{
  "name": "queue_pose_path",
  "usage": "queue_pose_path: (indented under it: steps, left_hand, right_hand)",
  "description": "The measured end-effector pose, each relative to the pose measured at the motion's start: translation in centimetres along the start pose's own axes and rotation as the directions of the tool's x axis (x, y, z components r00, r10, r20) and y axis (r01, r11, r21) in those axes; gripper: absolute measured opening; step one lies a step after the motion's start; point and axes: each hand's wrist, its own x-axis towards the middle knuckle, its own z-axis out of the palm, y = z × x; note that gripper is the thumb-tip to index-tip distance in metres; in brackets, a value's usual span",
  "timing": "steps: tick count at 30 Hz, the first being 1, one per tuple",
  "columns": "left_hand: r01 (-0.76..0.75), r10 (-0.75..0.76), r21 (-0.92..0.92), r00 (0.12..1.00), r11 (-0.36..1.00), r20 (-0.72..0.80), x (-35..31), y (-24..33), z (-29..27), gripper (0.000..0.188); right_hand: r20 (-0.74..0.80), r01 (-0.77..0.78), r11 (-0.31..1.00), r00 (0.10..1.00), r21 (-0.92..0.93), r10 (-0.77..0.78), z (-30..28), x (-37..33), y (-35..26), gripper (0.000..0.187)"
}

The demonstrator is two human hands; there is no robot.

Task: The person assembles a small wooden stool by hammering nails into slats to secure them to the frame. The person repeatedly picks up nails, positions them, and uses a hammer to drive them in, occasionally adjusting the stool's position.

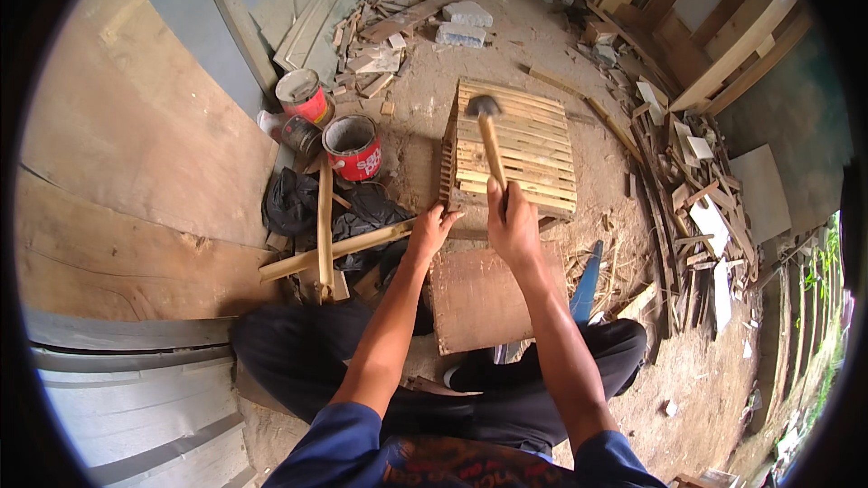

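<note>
My right hand (514, 224) is wrapped round the wooden handle of a hammer (490, 140). The hammer's dark head is raised over a slatted wooden crate (517, 137), slightly blurred. At the crate's near left corner, my left hand (432, 231) has its fingers drawn together against the edge; whatever is between the fingertips is too small to tell. A flat brown wooden board (484, 298) lies between my legs, just on the near side of the crate.
A handsaw with a blue blade (587, 282) stands right of the board. Paint buckets (353, 149), black plastic (366, 217) and crossed wood strips (327, 230) lie to the left. Scrap wood (701, 226) is heaped along the right; pale blocks (463, 33) sit farther off.
</note>
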Motion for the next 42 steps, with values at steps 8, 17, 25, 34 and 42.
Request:
queue_pose_path:
  steps: [8, 17, 25, 34, 42]
  left_hand:
    - [0.072, -0.076, 0.083, 0.996, 0.994, 0.039, 0.3, 1.4, 0.5, 0.038]
    - [0.096, -0.104, 0.146, 0.993, 0.985, 0.049, 0.6, 1.5, -1.1, 0.051]
    - [0.027, -0.029, 0.058, 0.999, 0.998, 0.037, 0.7, 2.4, -0.7, 0.048]
    - [-0.009, 0.014, 0.092, 0.999, 0.996, -0.052, 0.5, 2.1, -1.1, 0.045]
    - [0.1, -0.102, 0.119, 0.995, 0.988, 0.011, -0.1, 2.8, -2.0, 0.046]
  right_hand:
    - [0.023, 0.011, 0.999, 1.0, 0.041, -0.012, 2.2, 1.3, 3.7, 0.031]
    - [-0.092, 0.149, 0.965, 0.987, 0.215, -0.132, -2.4, 3.4, -3.9, 0.038]
    - [0.043, 0.177, 0.965, 0.984, -0.193, -0.172, 4.2, 1.0, 8.6, 0.037]
    - [-0.046, 0.122, 0.985, 0.992, 0.121, -0.118, 1.3, 5.1, 0.0, 0.033]
    - [0.025, -0.186, 0.931, 0.982, 0.313, 0.188, 1.2, 6.6, -0.1, 0.034]
